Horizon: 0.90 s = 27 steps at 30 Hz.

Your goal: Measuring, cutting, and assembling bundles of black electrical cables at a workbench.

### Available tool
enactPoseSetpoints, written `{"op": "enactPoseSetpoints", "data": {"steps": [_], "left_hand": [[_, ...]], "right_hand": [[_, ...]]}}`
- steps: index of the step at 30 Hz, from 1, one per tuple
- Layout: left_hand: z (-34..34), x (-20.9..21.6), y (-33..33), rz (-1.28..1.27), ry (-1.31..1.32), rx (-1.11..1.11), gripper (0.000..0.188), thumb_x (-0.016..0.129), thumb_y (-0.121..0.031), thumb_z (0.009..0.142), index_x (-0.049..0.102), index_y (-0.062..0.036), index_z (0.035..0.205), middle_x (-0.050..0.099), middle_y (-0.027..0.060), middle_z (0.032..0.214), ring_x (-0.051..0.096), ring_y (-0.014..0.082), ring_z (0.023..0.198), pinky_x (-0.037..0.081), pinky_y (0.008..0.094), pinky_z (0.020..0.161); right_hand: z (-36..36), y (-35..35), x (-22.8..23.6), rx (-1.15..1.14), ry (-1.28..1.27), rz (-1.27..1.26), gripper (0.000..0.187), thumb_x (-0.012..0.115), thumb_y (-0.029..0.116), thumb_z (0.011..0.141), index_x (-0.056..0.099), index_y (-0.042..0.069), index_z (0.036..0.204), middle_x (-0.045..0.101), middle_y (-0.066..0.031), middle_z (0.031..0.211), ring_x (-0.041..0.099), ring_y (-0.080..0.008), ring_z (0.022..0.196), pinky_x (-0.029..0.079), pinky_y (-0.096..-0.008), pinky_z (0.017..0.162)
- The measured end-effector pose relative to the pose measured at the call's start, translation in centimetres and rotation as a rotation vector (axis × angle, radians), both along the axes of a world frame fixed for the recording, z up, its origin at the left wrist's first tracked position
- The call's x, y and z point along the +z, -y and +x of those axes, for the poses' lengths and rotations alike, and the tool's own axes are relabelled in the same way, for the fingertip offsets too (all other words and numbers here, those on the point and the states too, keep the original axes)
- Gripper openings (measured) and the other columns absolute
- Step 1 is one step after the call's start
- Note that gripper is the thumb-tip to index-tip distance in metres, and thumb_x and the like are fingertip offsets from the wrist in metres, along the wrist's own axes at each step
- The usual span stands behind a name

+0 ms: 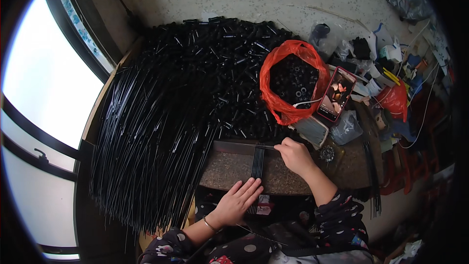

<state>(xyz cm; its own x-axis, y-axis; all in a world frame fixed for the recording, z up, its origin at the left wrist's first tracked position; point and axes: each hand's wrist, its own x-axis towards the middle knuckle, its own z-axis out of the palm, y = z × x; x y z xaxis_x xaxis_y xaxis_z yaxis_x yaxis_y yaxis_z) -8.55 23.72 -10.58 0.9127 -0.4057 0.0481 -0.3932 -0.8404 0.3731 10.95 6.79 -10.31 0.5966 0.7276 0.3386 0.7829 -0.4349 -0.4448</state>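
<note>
A row of thin black rods (257,161) lies side by side across the brown speckled board (224,169), running toward my body. Over their near ends, at the board's front edge, my left hand (235,200) rests flat with its fingers stretched out. My right hand (293,155) is closed in a pinch at the right of the rods' far ends. From its fingertips a thin dark wire-like piece (267,146) reaches left across the row. A straight dark metal strip (234,146) stands along the back of the board.
Long black rods (146,156) hang in a dense mass at left. Behind spreads a heap of short black tubular parts (220,58). A red plastic bag (267,85) holds small ring-shaped parts. Beside it lean a lit phone (337,94) and a clear bag (347,128). Clutter (391,73) fills the right.
</note>
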Motion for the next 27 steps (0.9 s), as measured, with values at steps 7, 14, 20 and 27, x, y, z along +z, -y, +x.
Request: {"op": "enactPoseSetpoints", "data": {"steps": [7, 14, 20, 27], "left_hand": [[-0.1, 0.0, 0.1, -0.034, 0.012, -0.004, 0.077, 0.056, -0.027, 0.069, 0.029, -0.0009, 0.136, 0.025, 0.0171, 0.144, 0.024, 0.0288, 0.134, 0.021, 0.0435, 0.105], [-0.3, -0.3, -0.1, 0.027, 0.030, -0.005, 0.081, 0.059, -0.031, 0.068, 0.028, -0.0019, 0.137, 0.024, 0.0164, 0.144, 0.023, 0.0285, 0.134, 0.021, 0.0428, 0.106], [-0.2, 0.3, -0.2, -0.014, -0.035, -0.030, 0.084, 0.060, -0.029, 0.065, 0.026, -0.0026, 0.138, 0.023, 0.0158, 0.145, 0.022, 0.0280, 0.135, 0.020, 0.0420, 0.106], [-0.2, 0.1, -0.4, -0.083, -0.027, -0.010, 0.088, 0.062, -0.029, 0.063, 0.024, -0.0023, 0.138, 0.021, 0.0157, 0.146, 0.019, 0.0274, 0.136, 0.017, 0.0423, 0.108]], "right_hand": [[0.2, 0.4, 0.0, -0.065, 0.084, -0.047, 0.015, 0.057, 0.000, 0.074, 0.065, 0.003, 0.086, 0.055, -0.0092, 0.077, 0.059, -0.0278, 0.069, 0.048, -0.0360, 0.060], [-0.1, -0.4, 0.3, -0.004, 0.062, 0.001, 0.016, 0.057, -0.001, 0.073, 0.064, 0.003, 0.086, 0.055, -0.0090, 0.077, 0.059, -0.0282, 0.068, 0.049, -0.0364, 0.060], [0.3, -1.9, 0.1, -0.004, 0.129, -0.138, 0.009, 0.056, 0.004, 0.075, 0.062, 0.004, 0.082, 0.054, -0.0083, 0.076, 0.059, -0.0273, 0.071, 0.049, -0.0366, 0.060], [3.1, 1.3, 1.1, 0.164, 0.461, -0.082, 0.013, 0.058, 0.007, 0.072, 0.063, 0.007, 0.084, 0.053, -0.0049, 0.077, 0.055, -0.0238, 0.071, 0.046, -0.0348, 0.058]]}}
